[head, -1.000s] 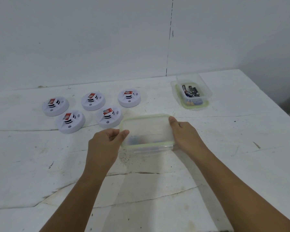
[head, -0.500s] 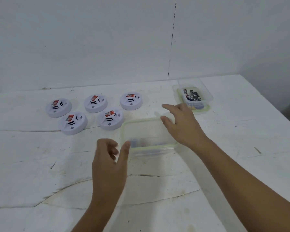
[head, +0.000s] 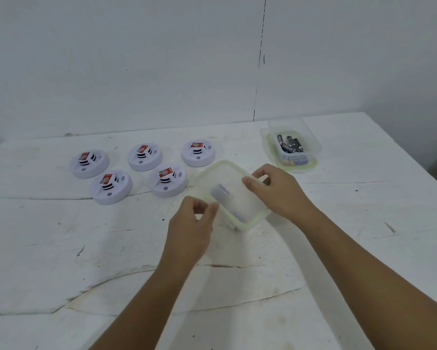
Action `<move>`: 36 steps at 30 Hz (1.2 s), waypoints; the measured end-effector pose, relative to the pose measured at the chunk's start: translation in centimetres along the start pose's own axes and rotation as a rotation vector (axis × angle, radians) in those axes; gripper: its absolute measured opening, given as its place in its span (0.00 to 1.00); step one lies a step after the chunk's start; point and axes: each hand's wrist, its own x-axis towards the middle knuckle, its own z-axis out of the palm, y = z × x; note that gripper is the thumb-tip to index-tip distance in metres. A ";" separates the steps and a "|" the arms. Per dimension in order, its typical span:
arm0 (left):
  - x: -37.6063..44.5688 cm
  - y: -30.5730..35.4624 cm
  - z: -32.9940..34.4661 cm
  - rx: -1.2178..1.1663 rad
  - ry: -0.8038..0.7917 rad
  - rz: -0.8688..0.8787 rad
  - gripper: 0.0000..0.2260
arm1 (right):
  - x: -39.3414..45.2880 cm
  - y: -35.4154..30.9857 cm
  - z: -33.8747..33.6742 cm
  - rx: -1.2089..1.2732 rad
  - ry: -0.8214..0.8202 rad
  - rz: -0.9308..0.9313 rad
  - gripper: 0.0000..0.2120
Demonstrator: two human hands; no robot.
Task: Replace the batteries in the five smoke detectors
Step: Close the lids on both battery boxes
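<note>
Tabletop [head: 60, 248]: you're working on matt white stone-like slab, scuffed, stained and cracked.
Smoke detectors [head: 111, 186]: smooth white plastic shells with a slight sheen; each carries a glossy red-and-white label.
Container under your hands [head: 233, 195]: cloudy translucent plastic, pale green rubbery-looking rim; blurred.
Container near the far right corner [head: 292, 145]: clear plastic, same green-rimmed lid beneath.
Batteries [head: 290, 145] inside: glossy dark printed wrappers.
Wall [head: 136, 59]: matt white paint, lightly marked.

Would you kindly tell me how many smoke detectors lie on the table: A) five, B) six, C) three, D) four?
A: five smoke detectors lie on the table, three in the far row and two nearer, left of the lidded box.
</note>
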 end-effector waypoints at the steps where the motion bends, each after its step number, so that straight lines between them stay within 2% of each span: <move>1: 1.1 0.4 0.1 -0.011 -0.010 -0.009 0.07 | -0.3 0.3 -0.1 0.041 0.022 0.037 0.15; 3: 2.9 1.3 0.4 -0.027 -0.041 -0.024 0.05 | -0.9 0.8 0.2 0.130 0.086 0.098 0.16; 7: 4.7 2.5 2.0 0.004 -0.096 0.015 0.10 | -1.9 1.1 1.5 0.281 0.189 0.199 0.18; 14: 4.4 2.5 2.8 -0.403 -0.131 -0.071 0.04 | -2.0 1.2 2.2 0.309 0.240 0.201 0.19; 22: 4.8 2.4 2.7 -0.454 -0.193 -0.143 0.07 | -2.0 1.1 2.4 0.327 0.255 0.182 0.20; 36: 4.9 1.9 2.8 -0.396 -0.195 -0.090 0.09 | -1.8 1.5 2.4 0.478 0.258 0.224 0.19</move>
